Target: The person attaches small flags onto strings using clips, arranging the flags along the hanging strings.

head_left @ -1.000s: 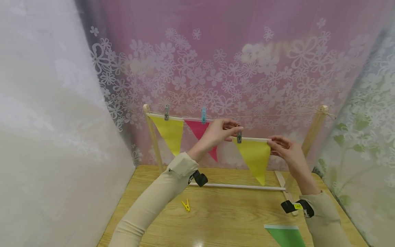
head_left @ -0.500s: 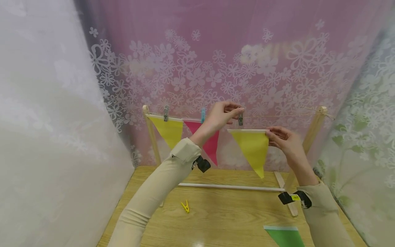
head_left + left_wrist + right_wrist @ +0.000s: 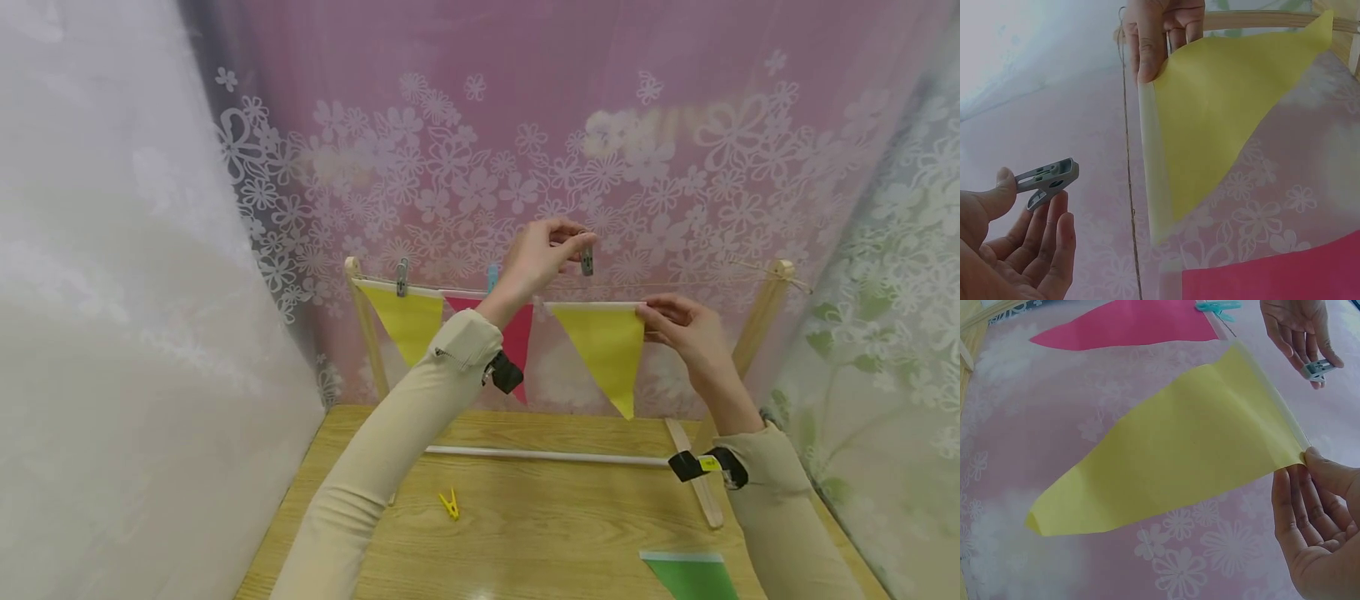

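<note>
My left hand (image 3: 543, 254) pinches a grey clothespin (image 3: 1050, 178) between thumb and fingers, above the string (image 3: 1127, 144). With thumb and fingers my right hand (image 3: 686, 333) grips the top right corner of a yellow triangular pennant (image 3: 603, 350), whose white top edge lies just below the string. To the left, a second yellow pennant (image 3: 405, 321) hangs from the string under another grey clothespin (image 3: 402, 277). Beside it hangs a pink pennant (image 3: 1141, 325) with a light blue clothespin (image 3: 1219, 307); in the head view my left forearm partly hides it.
Wooden posts, one at the left (image 3: 363, 325) and one at the right (image 3: 761, 325), carry the string. A white rod (image 3: 555, 454) runs low between them. On the wooden table (image 3: 540, 533) lie a yellow clothespin (image 3: 450, 504) and a green pennant (image 3: 693, 575). Flowered curtains surround it.
Both hands have risen. My left hand has lifted the grey clothespin up off the yellow pennant's top edge, and my right hand has raised the pennant slightly leftward, near the string.
</note>
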A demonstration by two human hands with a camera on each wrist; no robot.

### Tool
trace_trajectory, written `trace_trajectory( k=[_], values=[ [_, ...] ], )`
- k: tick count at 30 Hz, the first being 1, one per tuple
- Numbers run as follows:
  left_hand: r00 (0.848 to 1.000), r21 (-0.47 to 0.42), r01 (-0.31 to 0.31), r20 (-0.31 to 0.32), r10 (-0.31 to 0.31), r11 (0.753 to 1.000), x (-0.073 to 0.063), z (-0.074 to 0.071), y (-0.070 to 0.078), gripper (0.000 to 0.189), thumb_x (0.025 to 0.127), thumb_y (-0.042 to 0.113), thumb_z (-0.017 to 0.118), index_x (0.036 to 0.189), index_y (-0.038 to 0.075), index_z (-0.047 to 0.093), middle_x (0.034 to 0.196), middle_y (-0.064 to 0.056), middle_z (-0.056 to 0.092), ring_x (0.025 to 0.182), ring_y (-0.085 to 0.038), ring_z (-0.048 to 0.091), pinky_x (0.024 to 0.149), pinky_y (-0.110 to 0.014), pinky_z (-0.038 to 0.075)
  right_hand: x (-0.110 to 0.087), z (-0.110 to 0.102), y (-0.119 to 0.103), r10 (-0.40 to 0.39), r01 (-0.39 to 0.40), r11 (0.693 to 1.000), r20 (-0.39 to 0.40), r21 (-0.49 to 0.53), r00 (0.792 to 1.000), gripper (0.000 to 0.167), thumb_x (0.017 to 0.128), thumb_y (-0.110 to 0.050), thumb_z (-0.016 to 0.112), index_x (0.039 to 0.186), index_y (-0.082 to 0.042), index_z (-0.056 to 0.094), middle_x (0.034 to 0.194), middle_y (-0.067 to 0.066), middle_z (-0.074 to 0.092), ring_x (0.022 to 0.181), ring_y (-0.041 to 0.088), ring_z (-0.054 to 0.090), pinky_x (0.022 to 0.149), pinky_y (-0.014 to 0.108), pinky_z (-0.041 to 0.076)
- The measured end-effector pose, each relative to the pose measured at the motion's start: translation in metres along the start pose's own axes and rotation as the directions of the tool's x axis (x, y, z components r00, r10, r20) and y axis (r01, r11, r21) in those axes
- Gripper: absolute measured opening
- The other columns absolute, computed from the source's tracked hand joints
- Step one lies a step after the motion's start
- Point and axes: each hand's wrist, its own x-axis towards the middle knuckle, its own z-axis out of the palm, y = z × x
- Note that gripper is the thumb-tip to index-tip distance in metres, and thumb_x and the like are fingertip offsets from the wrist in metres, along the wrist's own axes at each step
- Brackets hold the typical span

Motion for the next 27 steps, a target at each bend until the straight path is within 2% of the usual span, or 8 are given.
trace_trajectory(
  k=[7,14,27],
  values=[
    [0.999,0.024,0.031,-0.025,-0.031,0.999,0.006,0.002,-0.005,0.034,0.098,0.039,0.065,0.122,0.015,0.071,0.110,0.001,0.074,0.091,-0.008,0.070,0.075,-0.023,0.056,0.007,-0.001,-0.002,0.001,-0.002,1.000,-0.001,-0.025,1.000,0.023,0.096,-0.017,0.072,0.115,-0.005,0.069,0.097,-0.011,0.075,0.080,0.007,0.071,0.073,0.022,0.059],
    [0.999,0.103,0.024,-0.028,-0.021,0.994,0.011,0.007,-0.009,0.033,0.098,0.040,0.064,0.121,0.016,0.072,0.108,0.002,0.074,0.088,-0.008,0.070,0.073,-0.024,0.053,0.013,-0.002,-0.002,0.018,-0.018,1.000,-0.003,0.023,1.000,0.025,0.096,-0.013,0.071,0.117,-0.001,0.066,0.096,-0.011,0.075,0.080,0.007,0.071,0.072,0.021,0.058],
    [0.999,0.154,0.050,-0.018,-0.048,0.987,0.018,0.018,-0.008,0.031,0.099,0.039,0.064,0.118,0.017,0.074,0.104,0.004,0.075,0.083,-0.006,0.069,0.068,-0.022,0.049,0.015,0.001,-0.003,0.031,-0.030,0.998,-0.011,0.052,0.999,0.020,0.095,-0.013,0.072,0.112,-0.006,0.066,0.095,-0.011,0.076,0.079,0.007,0.071,0.071,0.021,0.058]
  ],
)
